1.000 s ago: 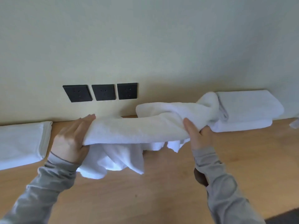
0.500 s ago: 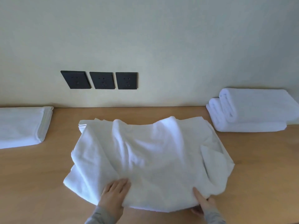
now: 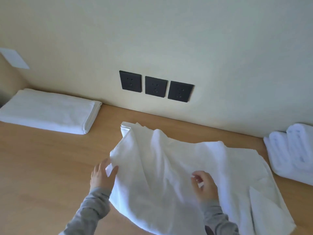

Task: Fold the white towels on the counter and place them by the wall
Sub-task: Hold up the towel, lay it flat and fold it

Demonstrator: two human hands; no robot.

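Note:
A crumpled white towel [image 3: 171, 160] lies spread on the wooden counter [image 3: 42, 167], reaching from near the wall to the front edge. My left hand [image 3: 101, 175] is at the towel's left edge with fingers spread and nearly straight, touching the cloth. On top of the towel's middle, my right hand [image 3: 205, 184] has its fingers curled and pinches a bit of the fabric. A flat folded white towel [image 3: 47, 112] lies against the wall at the left. Rolled white towels [image 3: 291, 153] are stacked by the wall at the right.
Three black wall sockets [image 3: 155, 86] sit just above the counter behind the spread towel. A side panel closes the counter at the far left. Bare wood shows between the folded towel and the spread one.
The towel, held bunched in the air a second ago, now lies spread on the counter. Both hands moved from its near edge up onto it; the view swung right and tilted.

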